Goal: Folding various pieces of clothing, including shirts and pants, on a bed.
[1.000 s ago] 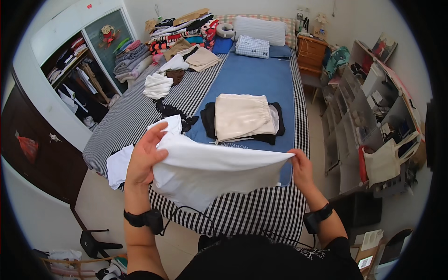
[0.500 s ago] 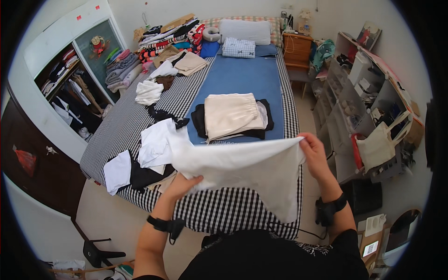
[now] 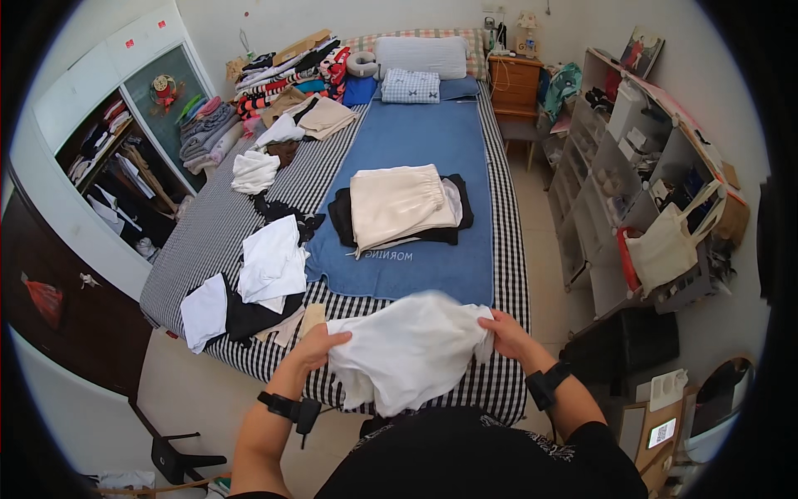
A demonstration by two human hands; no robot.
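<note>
A white garment [image 3: 407,353] hangs bunched between my hands over the near end of the bed; its exact kind is hard to make out. My left hand [image 3: 316,346] pinches its left edge. At the opposite edge, my right hand [image 3: 509,334] grips the cloth. Beyond it, a folded cream garment with a gathered waistband [image 3: 395,204] lies on top of folded black clothing [image 3: 339,214] on a blue mat [image 3: 416,141]. Left of my hands are a folded white garment [image 3: 270,262], another white piece [image 3: 204,313] and black cloth [image 3: 249,318].
The bed has a black-and-white checked cover [image 3: 199,229]. Crumpled white cloth [image 3: 254,171] and a tall clothes pile [image 3: 295,75] occupy its left side. A shelf unit [image 3: 615,166] with a cream tote bag [image 3: 661,254] stands to the right, an open wardrobe [image 3: 125,179] to the left.
My right hand has come down and inward, bringing the stretched white garment nearer to me, where it now sags bunched between both hands. The view has shifted slightly.
</note>
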